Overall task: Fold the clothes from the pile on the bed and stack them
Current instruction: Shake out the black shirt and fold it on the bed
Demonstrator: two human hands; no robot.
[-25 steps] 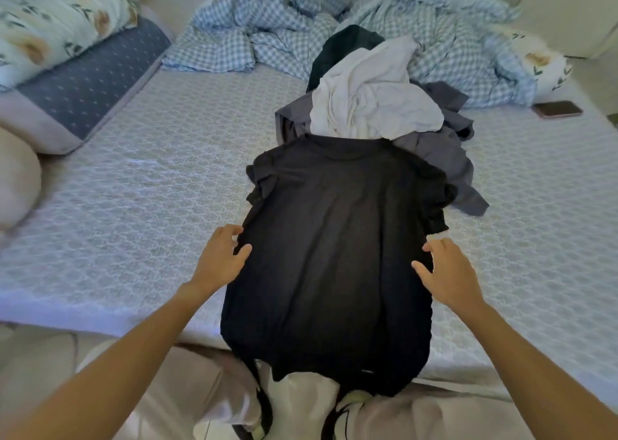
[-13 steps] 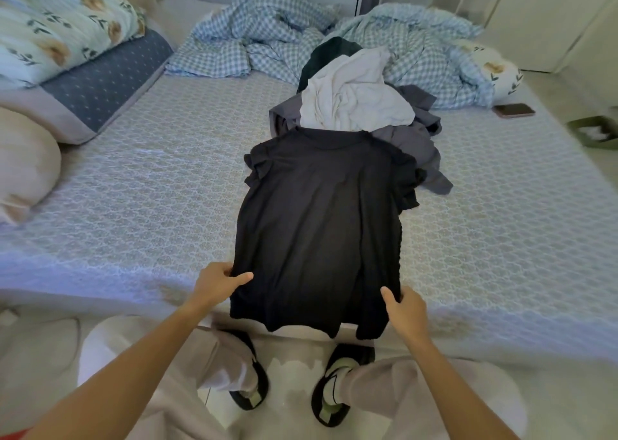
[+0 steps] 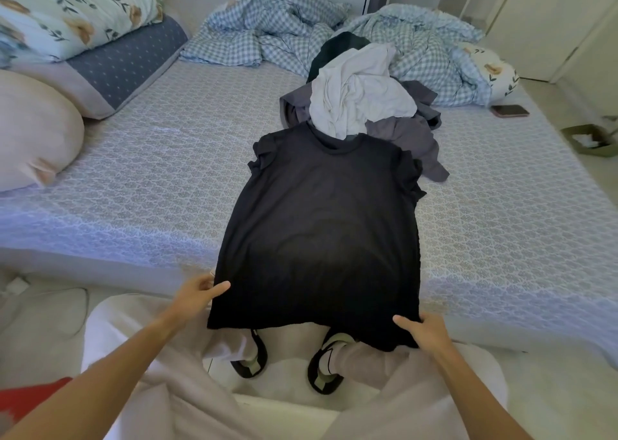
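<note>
Left hand [image 3: 195, 293] and right hand [image 3: 423, 334] are each pinching a bottom corner of the black shirt [image 3: 324, 225], which lies flat on the bed [image 3: 150, 179] with its hem hanging off the edge at 6 o'clock, clothes pile [image 3: 361, 102] at 12.

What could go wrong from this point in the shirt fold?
1. The shirt's hem hangs off the bed edge; if either grip slips, it may slide to the floor.
2. Its collar touches the pile, so pulling or folding could drag the white garment along.
3. The bunched sleeves could fold in creased.
</note>
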